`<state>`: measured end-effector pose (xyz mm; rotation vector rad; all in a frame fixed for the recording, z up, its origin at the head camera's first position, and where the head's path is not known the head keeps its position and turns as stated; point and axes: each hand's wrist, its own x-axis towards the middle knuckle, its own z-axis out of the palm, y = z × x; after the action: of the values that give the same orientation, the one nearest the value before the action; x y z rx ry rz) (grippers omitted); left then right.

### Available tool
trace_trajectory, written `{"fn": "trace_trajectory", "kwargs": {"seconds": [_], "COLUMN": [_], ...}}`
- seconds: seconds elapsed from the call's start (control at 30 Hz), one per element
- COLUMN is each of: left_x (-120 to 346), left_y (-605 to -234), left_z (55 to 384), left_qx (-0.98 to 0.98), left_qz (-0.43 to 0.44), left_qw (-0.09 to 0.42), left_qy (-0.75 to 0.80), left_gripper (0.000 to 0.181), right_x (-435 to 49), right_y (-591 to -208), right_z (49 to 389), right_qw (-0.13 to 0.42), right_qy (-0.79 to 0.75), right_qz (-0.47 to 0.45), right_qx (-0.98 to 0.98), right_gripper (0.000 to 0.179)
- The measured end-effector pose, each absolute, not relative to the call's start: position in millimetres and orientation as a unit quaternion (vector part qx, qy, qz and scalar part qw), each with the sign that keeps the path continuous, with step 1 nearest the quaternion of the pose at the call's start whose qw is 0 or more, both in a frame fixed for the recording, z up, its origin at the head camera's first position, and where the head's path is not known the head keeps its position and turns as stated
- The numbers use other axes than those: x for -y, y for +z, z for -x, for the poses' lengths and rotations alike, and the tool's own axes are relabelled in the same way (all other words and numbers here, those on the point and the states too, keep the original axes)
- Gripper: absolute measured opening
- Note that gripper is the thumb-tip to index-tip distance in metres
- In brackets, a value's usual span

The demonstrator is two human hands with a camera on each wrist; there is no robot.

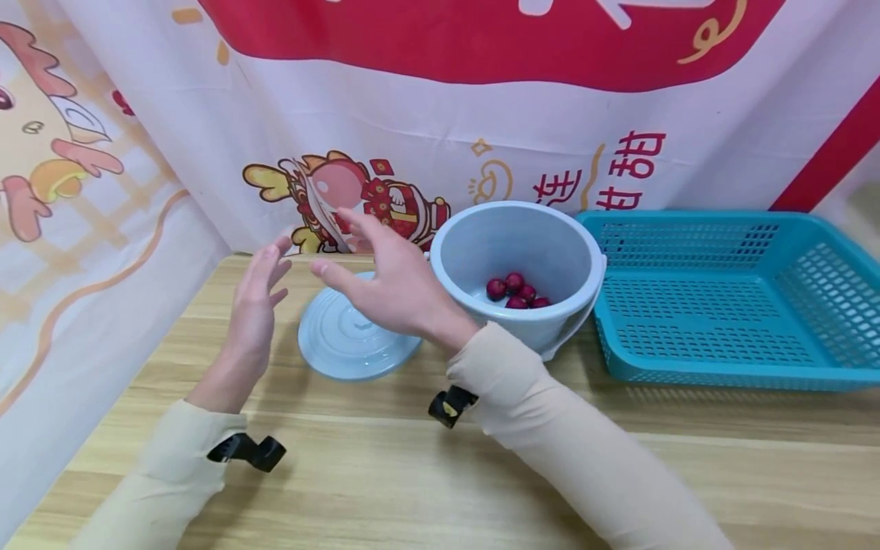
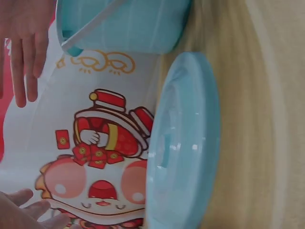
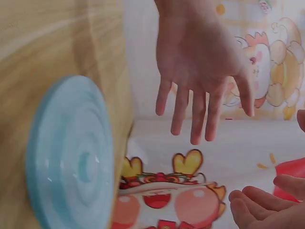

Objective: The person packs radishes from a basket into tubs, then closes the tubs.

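Both hands hang in the air over the round light-blue lid (image 1: 354, 340), palms toward each other and apart. My left hand (image 1: 251, 317) is on the lid's left side with its fingers extended and holds nothing. Across from it, my right hand (image 1: 402, 289) reaches over the lid's far right part, fingers stretched out, holding nothing. The lid lies flat on the table, its raised middle handle facing up, as the left wrist view shows too. Right beside it stands a light-blue bucket (image 1: 519, 237) with several small, round, dark red fruits (image 1: 514, 283) at its bottom.
A teal perforated basket (image 1: 729, 373) sits to the right of the bucket. The bucket's handle (image 1: 584, 317) hangs down at its right side. A printed cloth (image 1: 412, 114) rises behind the wooden table (image 1: 371, 473), and another covers the left side.
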<state>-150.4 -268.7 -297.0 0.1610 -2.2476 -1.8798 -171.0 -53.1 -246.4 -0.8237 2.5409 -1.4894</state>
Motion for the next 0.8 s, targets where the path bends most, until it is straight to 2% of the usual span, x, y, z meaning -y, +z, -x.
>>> {"fn": "trace_trajectory", "kwargs": {"seconds": [0.37, 0.6, 0.8], "left_x": [292, 297, 296], "left_y": [-315, -328, -336], "left_z": [153, 158, 159], "left_qx": [0.737, 0.820, 0.901], "left_qz": [-0.109, -0.107, -0.084], "left_qw": [-0.016, -0.066, -0.101], "left_qy": [-0.667, -0.559, -0.413], "left_gripper": [0.076, 0.073, 0.079], "right_x": [74, 78, 79], "right_y": [-300, -327, -341], "right_z": [181, 192, 197], "right_qw": [0.096, 0.138, 0.153], "right_qy": [-0.482, -0.459, -0.415], "right_qz": [0.187, 0.139, 0.135], "right_qx": [-0.850, -0.866, -0.887], "right_gripper": [0.076, 0.080, 0.081]}}
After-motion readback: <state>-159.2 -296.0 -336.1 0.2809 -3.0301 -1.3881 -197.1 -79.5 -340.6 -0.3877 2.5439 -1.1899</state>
